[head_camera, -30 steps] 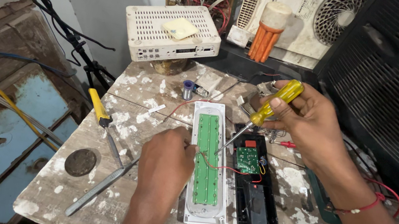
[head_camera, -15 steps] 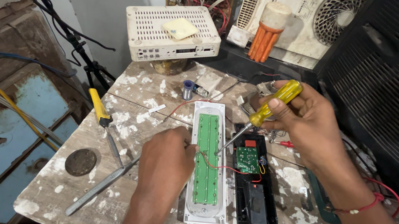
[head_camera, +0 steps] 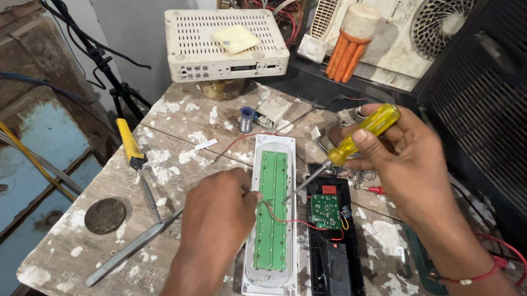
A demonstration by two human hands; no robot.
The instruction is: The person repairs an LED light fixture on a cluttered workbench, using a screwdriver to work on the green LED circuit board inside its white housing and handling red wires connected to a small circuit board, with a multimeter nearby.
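Left hand pins white lamp tray with its green board mid-counter. Right hand grips yellow screwdriver, tip at tray's right edge. Best: hold tray firm, blade square, clear of red wire.

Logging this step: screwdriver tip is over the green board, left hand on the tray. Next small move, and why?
Probably seat the tip of the yellow-handled screwdriver on the green board: the right hand holds it angled there, and the left hand steadies the white tray.
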